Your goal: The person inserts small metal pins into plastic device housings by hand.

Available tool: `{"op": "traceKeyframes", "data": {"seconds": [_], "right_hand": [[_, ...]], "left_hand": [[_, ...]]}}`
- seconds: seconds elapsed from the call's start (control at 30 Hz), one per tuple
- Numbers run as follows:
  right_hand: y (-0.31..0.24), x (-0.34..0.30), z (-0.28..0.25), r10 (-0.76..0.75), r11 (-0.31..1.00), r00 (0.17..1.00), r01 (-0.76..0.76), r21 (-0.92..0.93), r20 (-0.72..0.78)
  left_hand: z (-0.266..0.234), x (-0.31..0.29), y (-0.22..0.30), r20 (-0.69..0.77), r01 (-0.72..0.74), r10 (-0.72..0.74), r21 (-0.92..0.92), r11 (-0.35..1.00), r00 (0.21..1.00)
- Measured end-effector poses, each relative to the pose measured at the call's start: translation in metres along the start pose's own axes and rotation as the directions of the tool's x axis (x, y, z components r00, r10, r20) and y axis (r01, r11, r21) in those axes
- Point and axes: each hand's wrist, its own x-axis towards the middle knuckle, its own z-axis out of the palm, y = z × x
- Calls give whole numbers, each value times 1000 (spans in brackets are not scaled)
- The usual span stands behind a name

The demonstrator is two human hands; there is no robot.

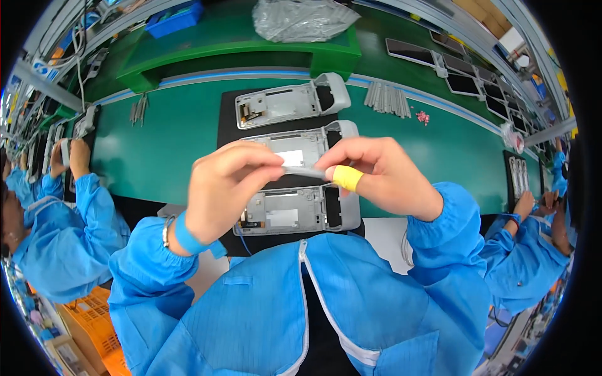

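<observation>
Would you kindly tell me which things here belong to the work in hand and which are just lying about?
In hand:
- thin grey strip, pinched between left hand and right hand
- three grey plastic device housings on black mat

Lying about:
- row of grey strips
- crumpled clear plastic bag
- blue bin

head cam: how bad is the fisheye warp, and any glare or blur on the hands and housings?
Head view: strong fisheye; the green belt edge bows and the corners are black. Left hand, right hand and the thin grey strip between them are fairly sharp. The grey housings on the black mat are evenly lit, shadows soft. Mild sheen on the clear plastic bag; rim detail is smeared.
</observation>
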Motion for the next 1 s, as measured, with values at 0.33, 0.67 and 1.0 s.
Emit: {"op": "traceKeyframes", "data": {"seconds": [0.33,0.67,1.0], "right_hand": [[-2,48,65,75,801,631,-499,330,772],[25,40,-97,68,959,918,47,279,-390],[114,99,-125,346,927,829,-230,296,-439]], "left_hand": [[-69,-61,44,487,-676,487,366,640,725],[-132,11,13,-78,354,-347,302,885,935],[28,144,-102,417,-318,-25,730,605,909]]}}
